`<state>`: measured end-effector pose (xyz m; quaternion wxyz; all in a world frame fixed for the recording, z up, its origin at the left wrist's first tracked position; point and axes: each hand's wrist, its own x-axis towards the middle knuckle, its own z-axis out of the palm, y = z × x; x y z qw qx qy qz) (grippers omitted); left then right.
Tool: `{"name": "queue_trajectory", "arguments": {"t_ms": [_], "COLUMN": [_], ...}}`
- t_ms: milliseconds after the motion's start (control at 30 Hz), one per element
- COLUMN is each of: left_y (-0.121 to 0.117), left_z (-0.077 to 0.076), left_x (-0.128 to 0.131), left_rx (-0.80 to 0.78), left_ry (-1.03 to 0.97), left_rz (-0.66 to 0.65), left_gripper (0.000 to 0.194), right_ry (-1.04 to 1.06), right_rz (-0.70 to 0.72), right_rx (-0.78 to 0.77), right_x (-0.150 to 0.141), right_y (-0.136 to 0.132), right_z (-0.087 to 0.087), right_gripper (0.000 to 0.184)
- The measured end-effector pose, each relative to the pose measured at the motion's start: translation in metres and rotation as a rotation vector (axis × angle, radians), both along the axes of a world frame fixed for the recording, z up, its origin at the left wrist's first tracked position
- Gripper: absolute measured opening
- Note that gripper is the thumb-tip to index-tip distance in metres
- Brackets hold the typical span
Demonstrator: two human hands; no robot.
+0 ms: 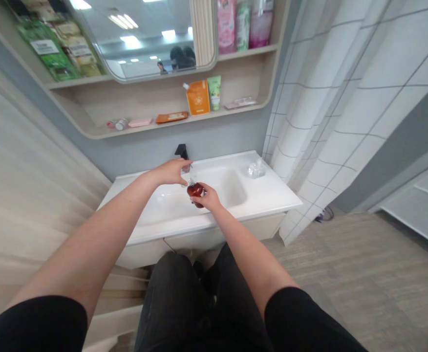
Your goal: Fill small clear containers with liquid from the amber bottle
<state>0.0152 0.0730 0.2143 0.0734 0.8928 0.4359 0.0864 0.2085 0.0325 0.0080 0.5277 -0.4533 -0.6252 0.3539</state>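
Note:
My right hand [209, 198] grips a small amber glass bottle [195, 191] above the white basin. My left hand [170, 172] reaches in from the left, its fingers and thumb around a clear plastic pump top [187, 168] just above the bottle's neck. The two hands are close together. It is hard to tell whether the clear top is seated on the bottle. A black faucet [181, 151] stands just behind my left fingertips.
The white sink counter [268, 193] holds a clear soap dish [256, 169] at right. A shelf [184, 120] with several toiletries sits below a mirror [144, 39]. A checked shower curtain [331, 112] hangs to the right, and a beige wall panel [34, 166] runs along the left.

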Motion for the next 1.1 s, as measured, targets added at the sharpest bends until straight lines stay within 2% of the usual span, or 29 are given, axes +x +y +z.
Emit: {"name": "queue_trajectory", "arguments": {"t_ms": [767, 967, 1100], "left_y": [-0.001, 0.001, 0.003], "left_z": [0.012, 0.007, -0.002], "left_x": [0.01, 0.006, -0.005], "left_rx": [-0.002, 0.005, 0.002], "left_ry": [0.11, 0.098, 0.0], "left_rz": [-0.024, -0.018, -0.027], "left_gripper": [0.097, 0.097, 0.095], "right_ry": [0.008, 0.012, 0.009], "right_rz": [-0.008, -0.006, 0.014], "right_rx": [-0.015, -0.012, -0.002], "right_x": [-0.001, -0.001, 0.0], "right_y": [0.001, 0.002, 0.003], "right_z": [-0.003, -0.004, -0.003], "right_gripper": [0.084, 0.084, 0.082]}}
